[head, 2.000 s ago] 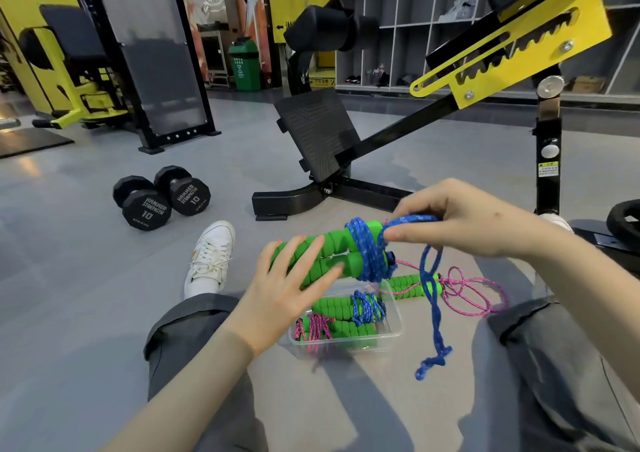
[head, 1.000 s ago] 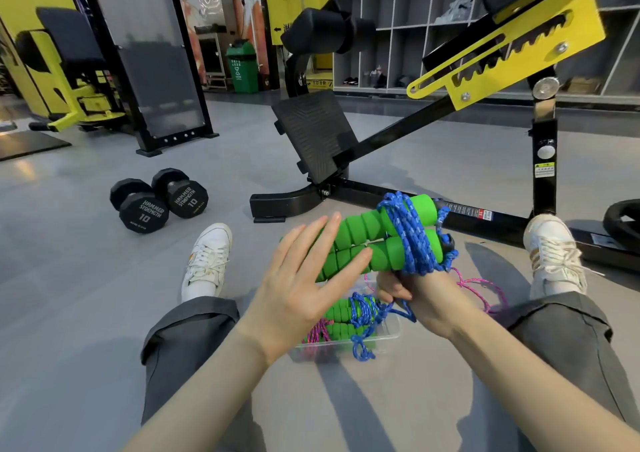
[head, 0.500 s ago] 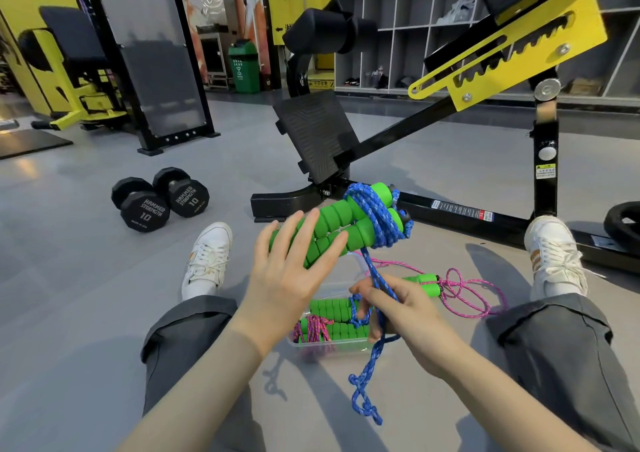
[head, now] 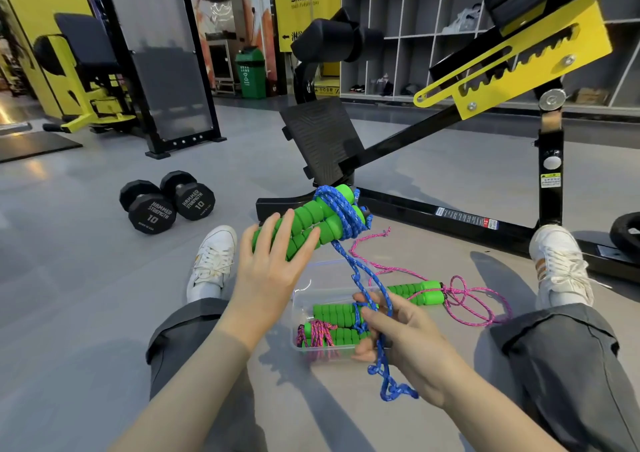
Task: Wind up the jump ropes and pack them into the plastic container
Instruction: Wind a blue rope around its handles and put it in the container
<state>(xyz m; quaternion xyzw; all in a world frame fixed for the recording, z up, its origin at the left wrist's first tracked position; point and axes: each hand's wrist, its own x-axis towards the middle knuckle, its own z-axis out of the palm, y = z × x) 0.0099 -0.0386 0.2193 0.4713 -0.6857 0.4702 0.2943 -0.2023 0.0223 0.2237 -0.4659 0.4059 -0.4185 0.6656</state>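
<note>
My left hand (head: pixel 273 271) holds a pair of green foam handles (head: pixel 311 221) side by side, its fingers straight along them and the thumb hidden behind. Blue rope (head: pixel 341 214) is wound around their far ends. The loose blue tail (head: pixel 363 278) runs down into my right hand (head: pixel 398 334), which pinches it; the end dangles below. The clear plastic container (head: pixel 308 283) sits on the floor between my legs with two wound green-handled ropes inside. An unwound pink rope (head: pixel 467 299) with green handles (head: pixel 419 292) lies to the container's right.
Two black dumbbells (head: pixel 166 200) stand on the floor to the left. A black and yellow gym bench frame (head: pixel 450 209) crosses behind the hands. My white shoes (head: pixel 211 261) and grey trouser legs flank the container. Grey floor stretches to the left.
My right hand went from above the handles down under them and pulled the blue tail toward the container. The handles tilted and shifted slightly in my left hand.
</note>
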